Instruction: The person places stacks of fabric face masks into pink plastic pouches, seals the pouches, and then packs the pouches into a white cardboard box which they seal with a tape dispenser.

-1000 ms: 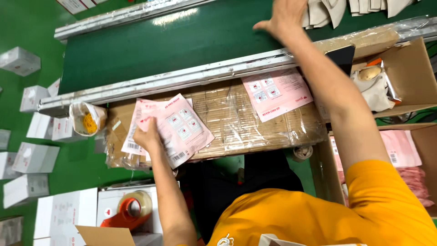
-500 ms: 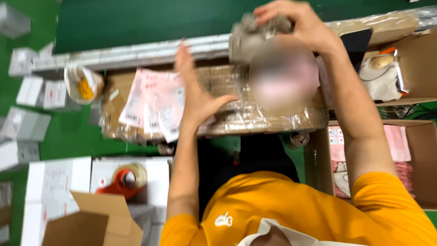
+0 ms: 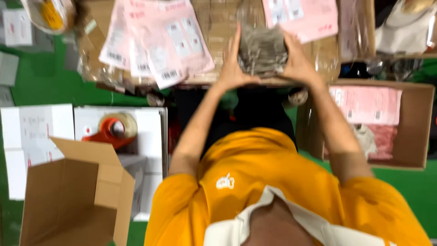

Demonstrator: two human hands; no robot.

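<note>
At the top centre of the frame a wrapped bundle (image 3: 263,49) sits on the worktable (image 3: 218,27), pressed between the left hand (image 3: 233,68) and the right hand (image 3: 298,64) — one on each side. Left of it on the table lies a fan of label sheets (image 3: 154,41); another sheet (image 3: 300,16) lies upper right. At right stands an open carton (image 3: 419,127) with sheets inside. At left centre a tape dispenser (image 3: 114,130) rests on flat boxes (image 3: 41,132) — below it, lower left, an open box (image 3: 68,200).

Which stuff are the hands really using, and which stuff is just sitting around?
In use:
left hand
right hand
grey packet pressed between them

Just sitting around:
pink labels
tape dispenser
open cardboard box
box of pink sheets
</note>
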